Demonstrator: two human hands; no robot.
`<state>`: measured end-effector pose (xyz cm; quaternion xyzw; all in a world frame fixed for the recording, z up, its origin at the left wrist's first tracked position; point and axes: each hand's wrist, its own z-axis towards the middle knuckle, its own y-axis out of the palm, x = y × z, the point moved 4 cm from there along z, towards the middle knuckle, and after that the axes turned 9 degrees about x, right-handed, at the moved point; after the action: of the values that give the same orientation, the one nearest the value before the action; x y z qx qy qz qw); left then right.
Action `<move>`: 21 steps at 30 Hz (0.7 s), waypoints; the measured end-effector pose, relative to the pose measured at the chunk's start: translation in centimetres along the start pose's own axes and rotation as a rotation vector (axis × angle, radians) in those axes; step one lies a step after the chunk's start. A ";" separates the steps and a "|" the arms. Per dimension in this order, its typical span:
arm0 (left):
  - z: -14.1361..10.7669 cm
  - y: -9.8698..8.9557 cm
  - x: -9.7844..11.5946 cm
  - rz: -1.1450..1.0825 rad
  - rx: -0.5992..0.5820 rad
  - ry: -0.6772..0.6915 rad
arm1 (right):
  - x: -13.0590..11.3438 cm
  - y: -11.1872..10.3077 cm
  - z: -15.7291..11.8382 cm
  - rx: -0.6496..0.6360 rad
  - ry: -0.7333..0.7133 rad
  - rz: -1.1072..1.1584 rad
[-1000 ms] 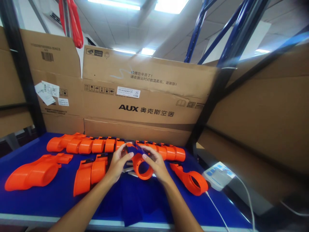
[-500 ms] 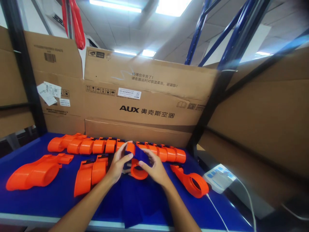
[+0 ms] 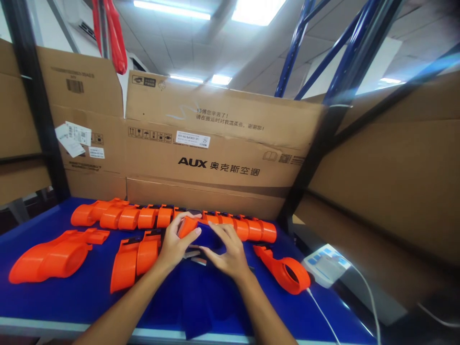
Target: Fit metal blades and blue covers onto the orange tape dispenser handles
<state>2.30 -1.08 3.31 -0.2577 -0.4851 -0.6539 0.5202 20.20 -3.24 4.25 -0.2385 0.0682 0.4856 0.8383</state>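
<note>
My left hand (image 3: 177, 242) is wrapped round an orange plastic piece (image 3: 187, 226), thumb on its near side. Beside that piece, my right hand (image 3: 230, 249) has its fingers spread, with the fingertips at a dark blue sheet-like piece (image 3: 208, 235). Whether the right fingers grip it cannot be made out. Small grey metal pieces (image 3: 199, 260) lie on the blue table between my hands. A dark blue strip (image 3: 196, 306) lies in front of them, toward the near edge.
A row of orange ring-shaped parts (image 3: 146, 218) runs along the back of the blue table (image 3: 89, 306). More orange parts (image 3: 53, 256) lie left. An orange holder (image 3: 287, 273) and a white device (image 3: 326, 265) with cables sit right. Cardboard (image 3: 223, 143) stands behind.
The orange piece in my left hand has tilted and moved slightly left. My right hand's fingers have spread. The orange ring seen between my hands no longer shows there.
</note>
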 end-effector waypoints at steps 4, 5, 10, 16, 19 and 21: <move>0.2 -0.1 -0.4 0.019 0.018 0.001 | 0.1 0.1 -0.1 0.004 -0.063 -0.055; 0.3 -0.1 -0.6 0.027 0.014 0.007 | 0.1 0.1 -0.2 0.006 -0.079 -0.068; 0.4 -0.3 -1.0 0.046 -0.009 0.068 | 0.2 0.2 -0.2 0.015 -0.137 -0.122; 0.3 -0.4 -0.8 0.064 0.009 0.085 | -0.2 0.2 -0.2 0.010 -0.118 -0.114; -0.1 0.0 -0.6 0.064 -0.073 0.108 | -0.2 -0.2 -0.1 0.028 -0.045 -0.072; -0.5 0.3 -0.4 0.106 -0.154 0.172 | 0.2 -0.4 0.0 0.067 0.050 -0.001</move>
<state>2.84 -1.35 2.89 -0.2653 -0.3727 -0.6807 0.5722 20.65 -3.25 4.25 -0.2224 0.1052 0.4763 0.8442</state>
